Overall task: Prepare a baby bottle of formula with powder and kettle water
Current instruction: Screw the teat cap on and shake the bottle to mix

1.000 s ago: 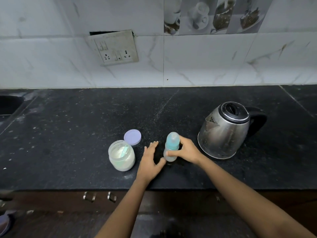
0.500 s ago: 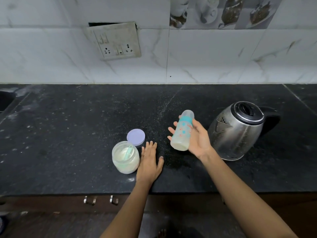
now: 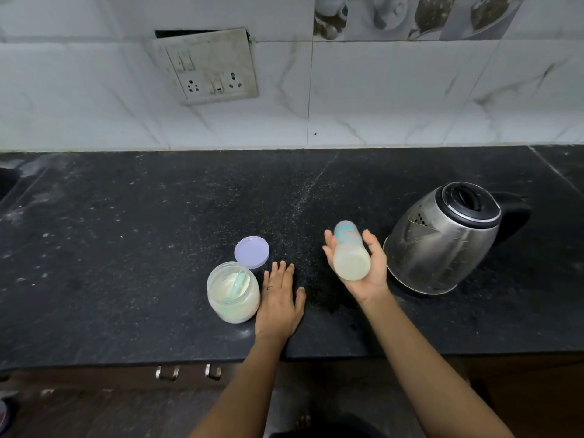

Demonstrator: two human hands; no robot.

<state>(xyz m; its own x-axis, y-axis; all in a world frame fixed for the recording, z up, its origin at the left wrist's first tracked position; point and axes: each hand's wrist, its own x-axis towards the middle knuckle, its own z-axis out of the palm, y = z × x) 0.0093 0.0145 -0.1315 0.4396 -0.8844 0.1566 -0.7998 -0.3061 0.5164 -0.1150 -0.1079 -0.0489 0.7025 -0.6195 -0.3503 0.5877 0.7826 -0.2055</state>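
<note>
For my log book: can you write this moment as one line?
right hand: holds bottle tilted | left hand: flat on counter | jar: open | kettle: shut

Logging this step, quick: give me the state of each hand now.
Left hand: open, flat on the countertop, holding nothing.
Right hand: holding the baby bottle, lifted and tilted.

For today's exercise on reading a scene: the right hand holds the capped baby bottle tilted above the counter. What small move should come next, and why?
Probably shake it. The baby bottle is capped, lifted off the counter in the right hand and holds milky liquid. The powder jar stands open beside the flat left hand, its scoop inside, and the kettle is set down, so filling looks done.
</note>
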